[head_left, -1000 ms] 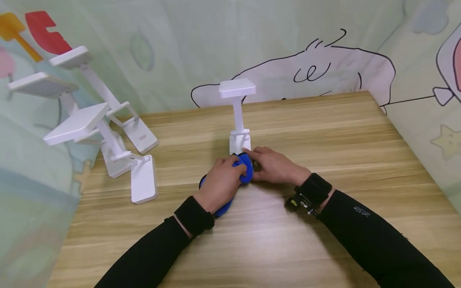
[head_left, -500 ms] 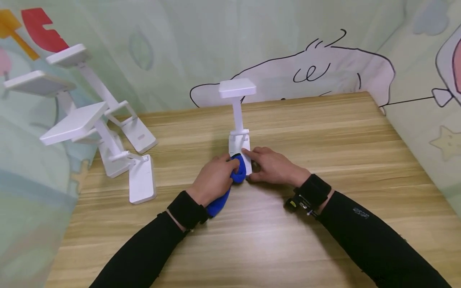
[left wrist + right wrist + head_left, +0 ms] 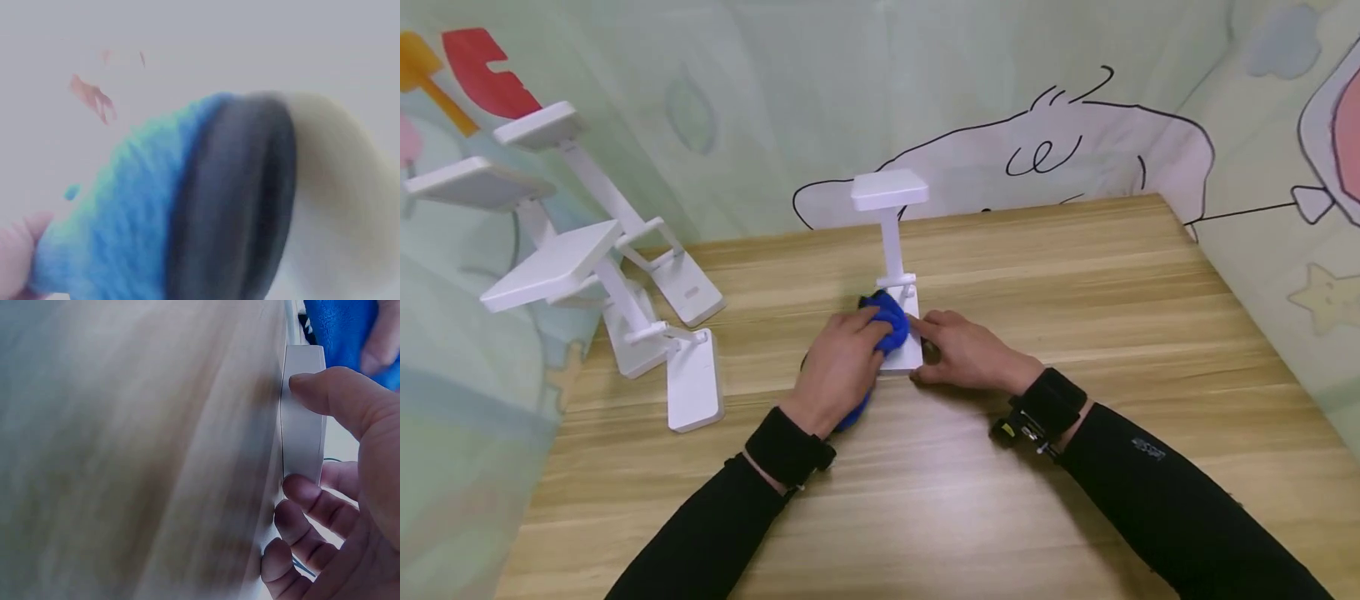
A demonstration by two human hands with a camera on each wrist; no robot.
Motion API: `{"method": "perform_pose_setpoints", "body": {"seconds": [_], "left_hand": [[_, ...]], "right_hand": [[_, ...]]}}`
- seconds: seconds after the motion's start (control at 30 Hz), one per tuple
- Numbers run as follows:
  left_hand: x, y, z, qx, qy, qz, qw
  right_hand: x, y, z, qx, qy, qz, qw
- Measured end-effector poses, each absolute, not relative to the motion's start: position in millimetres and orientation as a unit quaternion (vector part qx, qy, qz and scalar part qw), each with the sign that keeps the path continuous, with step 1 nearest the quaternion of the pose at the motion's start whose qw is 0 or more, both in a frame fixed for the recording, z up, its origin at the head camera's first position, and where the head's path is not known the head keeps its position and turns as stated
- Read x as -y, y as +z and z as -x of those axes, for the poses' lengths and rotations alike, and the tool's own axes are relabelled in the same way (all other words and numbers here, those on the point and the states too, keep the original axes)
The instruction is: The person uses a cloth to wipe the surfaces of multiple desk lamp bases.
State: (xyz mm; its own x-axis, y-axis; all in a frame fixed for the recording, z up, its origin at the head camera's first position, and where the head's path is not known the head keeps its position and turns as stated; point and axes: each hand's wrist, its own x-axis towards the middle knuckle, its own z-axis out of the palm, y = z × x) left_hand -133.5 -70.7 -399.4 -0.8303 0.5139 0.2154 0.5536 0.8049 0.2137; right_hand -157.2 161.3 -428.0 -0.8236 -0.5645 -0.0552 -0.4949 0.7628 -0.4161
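A white desk lamp (image 3: 891, 193) stands upright near the middle of the table, its flat base (image 3: 902, 361) towards me. My left hand (image 3: 841, 354) grips a bunched blue cloth (image 3: 892, 321) with a black edge and presses it on the base's top. In the left wrist view the fluffy cloth (image 3: 125, 219) and its dark trim fill much of the frame. My right hand (image 3: 968, 352) holds the base's right side. The right wrist view has its thumb on one end of the base's side face (image 3: 304, 440) and curled fingers at the other end.
Several more white desk lamps (image 3: 695, 383) stand close together at the left of the wood-grain table (image 3: 1037, 483), their heads reaching towards the left wall. A cartoon-printed curtain (image 3: 737, 100) borders the table at the back and sides.
The left hand and cloth slide left across the base, then away from me up towards the lamp's hinge, uncovering the base's front end. The right hand stays at the base's side.
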Motion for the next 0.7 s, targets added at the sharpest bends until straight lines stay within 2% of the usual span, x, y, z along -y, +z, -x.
{"method": "perform_pose_setpoints", "body": {"seconds": [0.13, 0.4, 0.6, 0.7], "left_hand": [[55.3, -406.8, 136.3, 0.931, -0.105, 0.345, 0.049], [79.0, -396.6, 164.9, 0.933, -0.137, 0.332, -0.041], [90.7, -390.8, 174.9, 0.965, -0.125, 0.230, -0.021], [82.6, -383.4, 170.5, 0.964, -0.134, 0.228, -0.012]], "right_hand": [[-163.4, -427.5, 157.3, -0.934, -0.197, 0.289, 0.074], [-159.7, -425.5, 156.8, -0.934, -0.190, 0.285, 0.097], [-157.3, -427.7, 154.3, -0.938, -0.184, 0.280, 0.094], [-155.7, -428.6, 153.6, -0.941, -0.176, 0.277, 0.084]]}}
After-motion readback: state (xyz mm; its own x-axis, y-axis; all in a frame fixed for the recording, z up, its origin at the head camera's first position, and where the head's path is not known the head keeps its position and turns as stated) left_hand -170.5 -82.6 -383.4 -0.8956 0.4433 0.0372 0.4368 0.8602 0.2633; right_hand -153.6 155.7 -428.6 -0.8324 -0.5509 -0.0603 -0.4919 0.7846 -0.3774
